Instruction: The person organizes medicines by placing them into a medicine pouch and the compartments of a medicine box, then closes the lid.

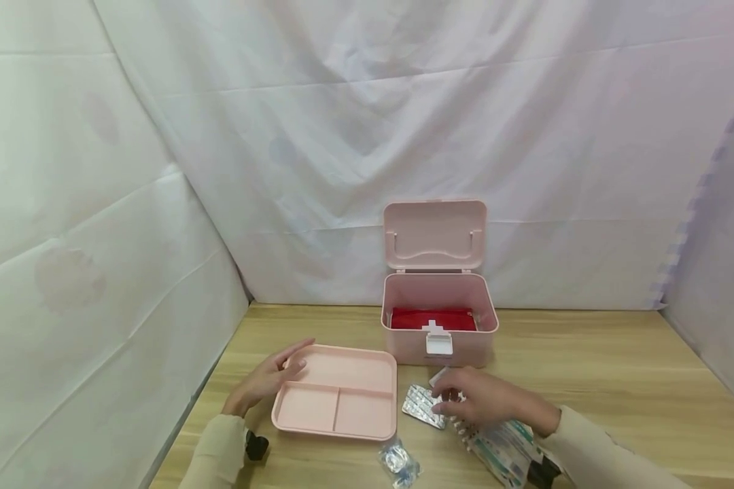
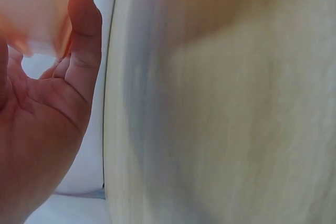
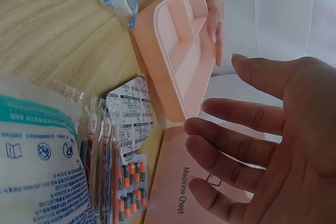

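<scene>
My left hand (image 1: 268, 380) grips the left edge of a pink three-compartment tray (image 1: 367, 354), its thumb over the rim. The left wrist view shows the tray's edge between thumb and fingers. My right hand (image 1: 483, 399) hovers over small medical items, fingers spread and slightly bent, holding nothing. Below it are a silver blister pack (image 1: 422, 406), a blister pack of orange and dark capsules (image 3: 132, 182), slim clear-wrapped sticks (image 3: 100, 156) and a white and teal printed package (image 3: 39, 166). Behind them stands an open pink medicine chest (image 1: 404, 346) with a red pouch (image 1: 412, 318) inside.
A roll of tape in a clear and blue wrapper (image 1: 397, 463) lies on the wooden table (image 1: 599, 367) near its front. The chest's raised lid (image 1: 434, 234) stands before a white cloth backdrop (image 1: 318, 170). Cloth also hangs along the left and right sides.
</scene>
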A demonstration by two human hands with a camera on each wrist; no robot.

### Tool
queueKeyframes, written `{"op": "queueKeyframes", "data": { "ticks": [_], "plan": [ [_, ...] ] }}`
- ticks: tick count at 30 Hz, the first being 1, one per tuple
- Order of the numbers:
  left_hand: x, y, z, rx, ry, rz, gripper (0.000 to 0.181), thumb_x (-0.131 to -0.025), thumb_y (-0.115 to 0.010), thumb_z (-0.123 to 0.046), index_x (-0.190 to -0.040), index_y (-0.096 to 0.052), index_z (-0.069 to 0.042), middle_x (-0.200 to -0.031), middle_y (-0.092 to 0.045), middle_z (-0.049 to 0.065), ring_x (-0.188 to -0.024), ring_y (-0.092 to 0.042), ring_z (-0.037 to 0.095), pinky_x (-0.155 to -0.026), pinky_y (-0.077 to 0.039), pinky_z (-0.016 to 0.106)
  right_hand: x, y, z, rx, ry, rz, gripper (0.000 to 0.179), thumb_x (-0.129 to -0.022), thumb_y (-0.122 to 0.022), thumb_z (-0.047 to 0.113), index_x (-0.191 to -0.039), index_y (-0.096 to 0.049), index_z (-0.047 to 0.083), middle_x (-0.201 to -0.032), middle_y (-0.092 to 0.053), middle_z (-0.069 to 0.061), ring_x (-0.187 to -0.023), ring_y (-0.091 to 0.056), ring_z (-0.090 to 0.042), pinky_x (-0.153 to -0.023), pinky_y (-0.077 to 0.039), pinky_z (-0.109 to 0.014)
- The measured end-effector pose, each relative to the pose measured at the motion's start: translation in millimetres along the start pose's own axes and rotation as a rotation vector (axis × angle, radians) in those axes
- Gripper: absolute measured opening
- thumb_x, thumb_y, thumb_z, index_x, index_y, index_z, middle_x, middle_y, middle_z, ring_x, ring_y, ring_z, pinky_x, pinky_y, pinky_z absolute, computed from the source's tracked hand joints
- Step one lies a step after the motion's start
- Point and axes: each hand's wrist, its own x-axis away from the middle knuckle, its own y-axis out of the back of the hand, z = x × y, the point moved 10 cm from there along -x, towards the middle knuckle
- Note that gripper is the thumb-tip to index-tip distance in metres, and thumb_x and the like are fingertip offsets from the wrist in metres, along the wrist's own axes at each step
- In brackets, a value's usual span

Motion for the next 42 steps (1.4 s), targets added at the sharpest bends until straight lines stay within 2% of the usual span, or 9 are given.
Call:
{"op": "queueKeyframes", "data": {
  "ticks": [3,7,10,18,23,31,35,39,42],
  "plan": [
    [-3.9,-4.2,-2.1,-0.030,-0.005,0.007,0.054,-0.102,-0.056,-0.032,-0.153,-0.040,-0.025,-0.159,-0.034,0.001,-0.134,-0.037,0.027,-0.095,-0.044,0.027,-2.7,0,-6,0.008,-0.012,0.004,0.032,-0.094,-0.067,0.037,-0.114,-0.071,0.012,-0.107,-0.070,0.004,-0.092,-0.061,-0.005,-0.085,-0.056,-0.031],
    [-9.4,-11.6,-6.7,-0.074,-0.025,0.023,0.057,-0.101,-0.058,-0.033,-0.153,-0.040,-0.020,-0.158,-0.036,0.005,-0.126,-0.041,0.030,-0.088,-0.046,0.032,-7.2,-2,-14,0.005,-0.031,0.007,0.031,-0.093,-0.069,0.033,-0.113,-0.071,0.010,-0.098,-0.068,0.010,-0.086,-0.059,-0.001,-0.080,-0.055,-0.027],
    [-12.9,-19.2,-6.3,-0.104,-0.029,0.035,0.061,-0.098,-0.063,-0.035,-0.152,-0.040,-0.019,-0.157,-0.037,0.008,-0.128,-0.043,0.031,-0.088,-0.047,0.033,-10.8,-5,-21,0.010,-0.046,0.002,0.029,-0.092,-0.071,0.031,-0.110,-0.072,0.009,-0.090,-0.064,0.014,-0.080,-0.055,-0.001,-0.073,-0.053,-0.023],
    [-17.8,-36.0,-1.3,-0.076,0.025,0.047,0.078,-0.086,-0.078,-0.035,-0.153,-0.039,-0.023,-0.153,-0.040,0.012,-0.127,-0.051,0.032,-0.090,-0.053,0.040,-15.2,-9,-36,0.052,-0.063,-0.020,0.019,-0.087,-0.076,0.023,-0.102,-0.072,0.012,-0.081,-0.059,0.015,-0.074,-0.057,-0.010,-0.065,-0.048,-0.020],
    [-19.1,-39.0,-3.7,-0.111,0.018,0.012,0.080,-0.084,-0.079,-0.038,-0.152,-0.040,-0.022,-0.153,-0.041,0.011,-0.131,-0.049,0.031,-0.099,-0.049,0.045,-14.2,-8,-39,0.050,-0.070,-0.039,0.018,-0.085,-0.079,0.019,-0.100,-0.071,0.012,-0.083,-0.063,0.010,-0.075,-0.059,-0.010,-0.065,-0.050,-0.021],
    [-21.6,-40.0,-9.3,-0.180,0.008,-0.037,0.080,-0.081,-0.081,-0.039,-0.150,-0.045,-0.020,-0.154,-0.042,0.008,-0.142,-0.038,0.033,-0.112,-0.034,0.057,-11.6,-7,-38,0.124,-0.096,-0.065,0.027,-0.080,-0.083,0.022,-0.100,-0.068,0.013,-0.088,-0.066,0.003,-0.079,-0.061,-0.012,-0.069,-0.052,-0.026],
    [-21.9,-40.0,-11.4,-0.230,-0.001,-0.054,0.080,-0.079,-0.083,-0.042,-0.148,-0.048,-0.022,-0.152,-0.046,0.007,-0.136,-0.044,0.030,-0.109,-0.038,0.056,-11.1,-8,-41,0.120,-0.125,-0.063,0.026,-0.080,-0.083,0.022,-0.100,-0.068,0.014,-0.086,-0.064,0.004,-0.077,-0.057,-0.013,-0.067,-0.049,-0.026],
    [-22.4,-41.1,-12.1,-0.294,-0.014,-0.069,0.081,-0.076,-0.082,-0.049,-0.147,-0.049,-0.025,-0.148,-0.050,0.005,-0.122,-0.051,0.023,-0.102,-0.044,0.048,-9.9,-10,-47,0.094,-0.172,-0.055,0.027,-0.080,-0.083,0.023,-0.101,-0.069,0.014,-0.084,-0.060,0.004,-0.076,-0.053,-0.014,-0.065,-0.044,-0.026],
    [-23.3,-44.1,-12.9,-0.335,-0.032,-0.064,0.081,-0.077,-0.081,-0.050,-0.147,-0.049,-0.025,-0.137,-0.058,0.006,-0.106,-0.054,0.019,-0.089,-0.048,0.038,-8.7,-11,-51,0.084,-0.197,-0.051,0.028,-0.079,-0.083,0.024,-0.102,-0.069,0.014,-0.083,-0.059,0.004,-0.077,-0.052,-0.014,-0.065,-0.043,-0.027]
  ]
}}
